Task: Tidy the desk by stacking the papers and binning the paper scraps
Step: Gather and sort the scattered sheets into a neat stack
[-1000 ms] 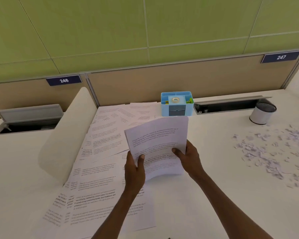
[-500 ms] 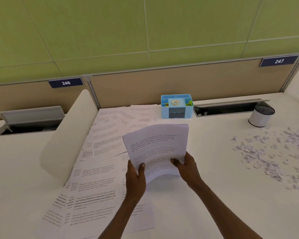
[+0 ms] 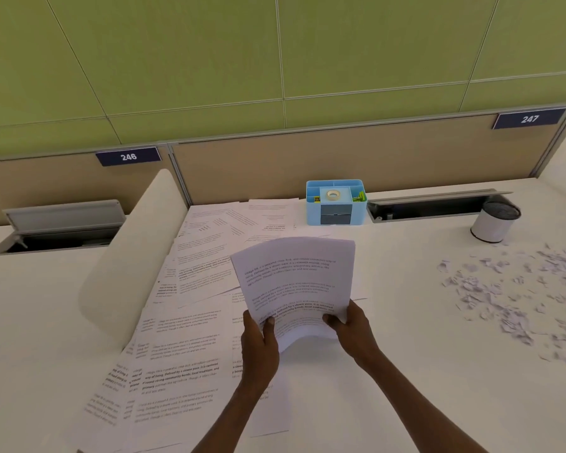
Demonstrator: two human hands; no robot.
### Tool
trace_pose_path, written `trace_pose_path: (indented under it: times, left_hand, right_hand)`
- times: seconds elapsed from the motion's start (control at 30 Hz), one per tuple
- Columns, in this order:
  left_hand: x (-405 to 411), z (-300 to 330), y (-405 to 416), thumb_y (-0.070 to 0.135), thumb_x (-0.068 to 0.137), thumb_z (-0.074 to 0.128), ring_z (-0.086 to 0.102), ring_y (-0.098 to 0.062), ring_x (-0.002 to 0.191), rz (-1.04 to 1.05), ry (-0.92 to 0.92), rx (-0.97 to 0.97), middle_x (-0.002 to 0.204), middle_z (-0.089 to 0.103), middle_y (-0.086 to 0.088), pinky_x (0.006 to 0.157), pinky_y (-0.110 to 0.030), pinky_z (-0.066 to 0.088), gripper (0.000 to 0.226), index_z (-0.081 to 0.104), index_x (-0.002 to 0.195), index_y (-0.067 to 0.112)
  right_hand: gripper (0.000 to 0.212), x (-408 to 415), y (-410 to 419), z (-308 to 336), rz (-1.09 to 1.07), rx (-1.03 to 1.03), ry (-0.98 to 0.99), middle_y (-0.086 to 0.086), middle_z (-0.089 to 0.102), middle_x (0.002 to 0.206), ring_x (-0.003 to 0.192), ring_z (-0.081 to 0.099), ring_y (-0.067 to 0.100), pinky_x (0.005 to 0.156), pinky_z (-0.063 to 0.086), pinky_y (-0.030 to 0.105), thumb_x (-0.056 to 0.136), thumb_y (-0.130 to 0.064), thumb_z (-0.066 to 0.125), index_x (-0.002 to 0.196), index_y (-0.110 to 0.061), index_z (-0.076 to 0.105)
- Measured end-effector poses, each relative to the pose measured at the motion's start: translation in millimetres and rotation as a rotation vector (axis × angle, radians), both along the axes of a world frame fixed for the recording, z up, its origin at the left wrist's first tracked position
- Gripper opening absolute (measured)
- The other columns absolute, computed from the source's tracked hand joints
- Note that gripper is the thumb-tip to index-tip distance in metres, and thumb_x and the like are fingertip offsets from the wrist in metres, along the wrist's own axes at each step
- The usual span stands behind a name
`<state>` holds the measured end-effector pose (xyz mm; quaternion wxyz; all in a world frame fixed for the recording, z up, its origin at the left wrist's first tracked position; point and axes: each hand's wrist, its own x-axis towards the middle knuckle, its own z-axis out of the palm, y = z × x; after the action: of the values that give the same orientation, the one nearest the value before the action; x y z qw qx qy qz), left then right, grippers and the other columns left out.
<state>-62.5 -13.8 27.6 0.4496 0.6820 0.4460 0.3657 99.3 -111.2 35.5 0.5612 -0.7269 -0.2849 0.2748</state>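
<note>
While both thumbs pinch its lower edge, your left hand (image 3: 258,341) and right hand (image 3: 353,331) hold the paper stack (image 3: 294,282) above the desk (image 3: 389,371) | loose sheets (image 3: 190,322) at 9 o'clock | paper scraps (image 3: 510,295) at 3 o'clock | white bin (image 3: 494,223) at 2 o'clock.

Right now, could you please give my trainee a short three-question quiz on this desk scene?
1. True or false: both hands, left and right, hold the sheaf of papers.
2. Where do the paper scraps lie? A) in the white bin B) on the desk C) in the blue organiser
3. Which number plates are on the partition?

Key: 1 true; 2 B; 3 246 and 247.
</note>
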Motion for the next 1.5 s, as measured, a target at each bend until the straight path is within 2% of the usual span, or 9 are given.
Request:
trace_pose_path:
  times: [0.13, 0.27, 0.53, 0.63, 0.7, 0.83, 0.93, 1.27, 1.5]
  left_hand:
    - [-1, 3, 2, 0.011, 0.1, 0.052, 0.052, -0.016, 0.112, -0.037, 0.019, 0.016, 0.123, 0.048, 0.003, 0.065, 0.002, 0.045, 0.048, 0.033, 0.144, 0.014]
    - [-7, 20, 9, 0.011, 0.102, 0.048, 0.049, -0.003, 0.112, -0.061, 0.021, 0.113, 0.129, 0.049, 0.009, 0.076, 0.008, 0.036, 0.05, 0.033, 0.149, 0.013]
    - [-33, 48, 40, 0.009, 0.102, 0.049, 0.049, -0.003, 0.116, -0.026, 0.029, 0.237, 0.128, 0.051, 0.009, 0.084, 0.008, 0.033, 0.041, 0.045, 0.142, 0.017]
    - [-52, 50, 57, 0.011, 0.102, 0.048, 0.049, -0.009, 0.114, 0.088, 0.026, 0.226, 0.128, 0.054, 0.002, 0.087, 0.001, 0.035, 0.039, 0.046, 0.141, 0.009]
    - [-63, 50, 67, 0.011, 0.102, 0.048, 0.05, -0.012, 0.116, 0.148, 0.02, 0.19, 0.133, 0.056, -0.003, 0.096, -0.018, 0.039, 0.042, 0.044, 0.144, 0.009]
    - [-79, 50, 79, 0.011, 0.102, 0.048, 0.051, -0.021, 0.127, 0.207, 0.013, 0.124, 0.141, 0.054, -0.01, 0.104, -0.033, 0.041, 0.046, 0.039, 0.147, 0.01]
    - [-86, 46, 80, 0.014, 0.102, 0.047, 0.053, -0.025, 0.126, 0.22, 0.018, 0.093, 0.141, 0.054, -0.01, 0.096, -0.03, 0.043, 0.046, 0.039, 0.148, 0.01]
    - [-90, 40, 81, 0.015, 0.102, 0.048, 0.054, -0.021, 0.123, 0.237, 0.027, 0.045, 0.141, 0.054, -0.006, 0.088, -0.028, 0.044, 0.046, 0.039, 0.147, 0.015]
    - [-79, 37, 80, 0.015, 0.102, 0.048, 0.055, -0.023, 0.123, 0.226, 0.017, 0.038, 0.141, 0.054, -0.006, 0.088, -0.027, 0.046, 0.046, 0.039, 0.147, 0.015]
  right_hand:
    - [0.035, 0, -2, -7, 0.017, -0.034, -0.015, 0.004, 0.068, 0.111, 0.101, 0.063, 0.018, 0.067, 0.047, 0.005, 0.086, 0.005, 0.059, 0.119, -0.006, 0.059]
    - [0.042, 4, 6, 5, 0.045, -0.033, -0.066, 0.004, 0.066, 0.116, 0.106, 0.061, 0.018, 0.083, 0.049, 0.021, 0.085, 0.004, 0.061, 0.125, -0.008, 0.056]
    - [0.052, 2, 33, -1, -0.038, -0.127, -0.228, 0.005, 0.063, 0.11, 0.1, 0.062, 0.023, 0.081, 0.047, 0.026, 0.083, -0.011, 0.071, 0.129, -0.007, 0.048]
    - [0.057, -12, 33, -28, 0.119, -0.308, -0.491, 0.011, 0.052, 0.135, 0.124, 0.048, 0.027, 0.103, 0.038, 0.034, 0.088, -0.023, 0.066, 0.138, -0.006, 0.044]
    - [0.059, -19, 35, -43, 0.282, -0.429, -0.657, 0.006, 0.038, 0.149, 0.137, 0.034, 0.024, 0.11, 0.03, 0.036, 0.092, -0.035, 0.057, 0.144, -0.015, 0.038]
    - [0.065, -17, 43, -57, 0.434, -0.629, -0.871, 0.001, 0.005, 0.162, 0.149, 0.006, 0.022, 0.118, 0.012, 0.048, 0.096, -0.05, 0.041, 0.151, -0.023, 0.021]
    - [0.066, -7, 54, -52, 0.49, -0.706, -0.965, -0.001, -0.005, 0.162, 0.149, -0.004, 0.025, 0.115, 0.006, 0.058, 0.096, -0.057, 0.034, 0.152, -0.031, 0.013]
    - [0.059, 11, 54, -51, 0.542, -0.878, -0.912, -0.012, 0.002, 0.161, 0.147, 0.005, 0.03, 0.11, 0.011, 0.062, 0.094, -0.066, 0.018, 0.149, -0.045, 0.013]
    - [0.038, 14, -2, -57, 0.25, -0.771, -0.956, -0.012, 0.047, 0.139, 0.127, 0.044, 0.023, 0.101, 0.028, 0.049, 0.094, -0.059, 0.036, 0.12, -0.042, 0.059]
